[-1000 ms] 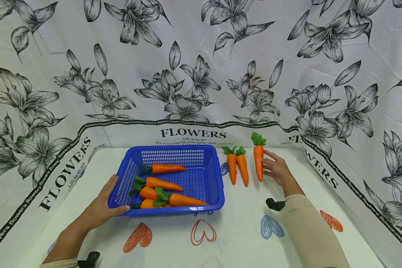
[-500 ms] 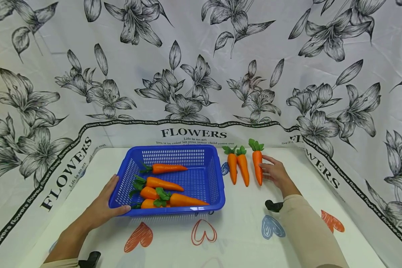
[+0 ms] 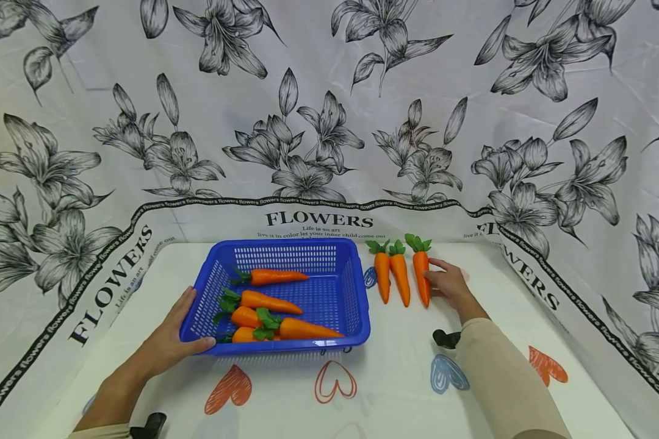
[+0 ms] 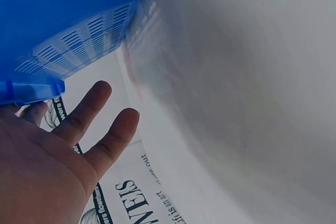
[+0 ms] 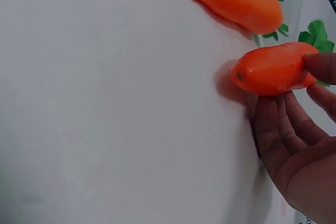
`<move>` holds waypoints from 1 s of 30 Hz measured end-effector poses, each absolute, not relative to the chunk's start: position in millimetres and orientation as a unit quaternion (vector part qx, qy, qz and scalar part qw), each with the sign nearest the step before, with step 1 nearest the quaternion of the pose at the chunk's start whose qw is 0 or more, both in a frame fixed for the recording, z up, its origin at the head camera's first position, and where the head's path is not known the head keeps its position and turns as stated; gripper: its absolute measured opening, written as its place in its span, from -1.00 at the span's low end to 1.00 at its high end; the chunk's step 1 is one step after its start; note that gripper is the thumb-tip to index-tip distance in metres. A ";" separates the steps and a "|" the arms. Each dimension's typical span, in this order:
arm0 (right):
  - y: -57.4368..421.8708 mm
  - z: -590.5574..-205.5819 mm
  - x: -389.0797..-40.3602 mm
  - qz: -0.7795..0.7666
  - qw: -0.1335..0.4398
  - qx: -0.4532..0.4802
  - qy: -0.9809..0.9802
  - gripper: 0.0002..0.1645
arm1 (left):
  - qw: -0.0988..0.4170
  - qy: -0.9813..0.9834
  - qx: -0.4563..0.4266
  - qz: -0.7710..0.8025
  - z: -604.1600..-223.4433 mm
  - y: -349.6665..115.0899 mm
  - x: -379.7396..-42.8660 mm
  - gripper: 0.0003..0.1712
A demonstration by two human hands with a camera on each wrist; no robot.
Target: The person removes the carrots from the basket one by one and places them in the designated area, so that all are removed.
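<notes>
My right hand (image 3: 449, 281) pinches an orange carrot with green leaves (image 3: 420, 274) on the right side of the white table. In the right wrist view, the thumb lies on top of this carrot (image 5: 273, 69) and the fingers are along its lower side. Just left of it lie two more carrots, a middle one (image 3: 400, 277) and a left one (image 3: 381, 274). My left hand (image 3: 167, 341) rests against the front left corner of a blue plastic basket (image 3: 274, 346), thumb along the front rim. Two straight, spread fingers (image 4: 113, 135) show below the rim in the left wrist view.
Inside the basket are several carrots, including one at the back (image 3: 277, 277) and one at the front (image 3: 307, 329). A flower-printed curtain (image 3: 318, 122) closes off the back and sides. The table cloth (image 3: 390, 378) has printed hearts.
My right hand has brought its carrot down and slightly left, toward the two carrots beside it. My left hand and the basket have kept their place.
</notes>
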State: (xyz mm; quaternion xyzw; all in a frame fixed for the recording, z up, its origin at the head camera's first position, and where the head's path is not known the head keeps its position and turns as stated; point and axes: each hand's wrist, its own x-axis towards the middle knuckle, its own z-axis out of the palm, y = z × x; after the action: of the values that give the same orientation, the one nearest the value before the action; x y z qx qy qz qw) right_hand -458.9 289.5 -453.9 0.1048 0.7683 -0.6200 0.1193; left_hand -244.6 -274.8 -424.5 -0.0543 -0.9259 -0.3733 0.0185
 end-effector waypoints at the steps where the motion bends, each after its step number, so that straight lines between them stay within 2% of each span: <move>1: 289.1 -454.3 -458.9 -0.619 0.118 0.107 0.769 -0.33 | 0.018 -0.926 -0.054 -0.373 -425.0 -274.8 -244.5 0.18; 20: 283.0 -465.7 -467.6 -0.491 0.092 0.089 0.862 -0.34 | 0.019 -0.925 -0.052 -0.375 -426.4 -275.1 -244.7 0.17; 30: 285.0 -461.6 -464.9 -0.474 0.084 0.101 0.870 -0.29 | 0.017 -0.926 -0.050 -0.375 -425.7 -274.2 -244.6 0.18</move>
State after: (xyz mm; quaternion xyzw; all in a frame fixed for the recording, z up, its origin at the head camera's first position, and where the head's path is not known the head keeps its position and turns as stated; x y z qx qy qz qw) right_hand -464.9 285.0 -461.6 0.1006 0.8705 -0.4745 0.0840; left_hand -244.6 -274.2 -425.7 -0.0499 -0.9256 -0.3747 0.0165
